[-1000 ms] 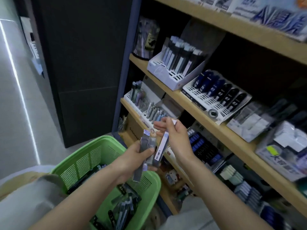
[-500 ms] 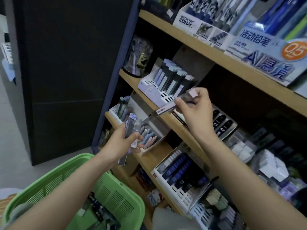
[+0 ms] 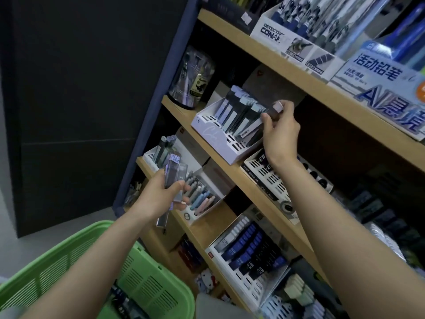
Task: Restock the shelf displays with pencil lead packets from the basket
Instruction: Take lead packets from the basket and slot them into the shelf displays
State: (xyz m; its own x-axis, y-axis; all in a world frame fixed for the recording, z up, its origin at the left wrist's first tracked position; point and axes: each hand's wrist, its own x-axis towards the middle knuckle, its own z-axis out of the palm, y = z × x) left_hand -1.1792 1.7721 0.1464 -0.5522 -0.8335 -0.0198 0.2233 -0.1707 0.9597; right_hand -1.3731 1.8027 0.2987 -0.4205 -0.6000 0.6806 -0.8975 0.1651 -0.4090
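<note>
Wooden shelves (image 3: 287,73) of stationery fill our head view. Our right hand (image 3: 280,132), its grip pinching one pencil lead packet (image 3: 277,106) by the top end, tilts it over the white display tray (image 3: 213,137) just below and left of the grip, likely to slot it beside those already standing. Our left hand (image 3: 156,199) wraps a spare bundle (image 3: 176,178), kept ready above the green basket (image 3: 149,286). We cannot tell which slot is meant; the basket is cut off and its contents are dim.

The basket (image 3: 57,268) runs off the bottom edge, contents mostly hidden.
</note>
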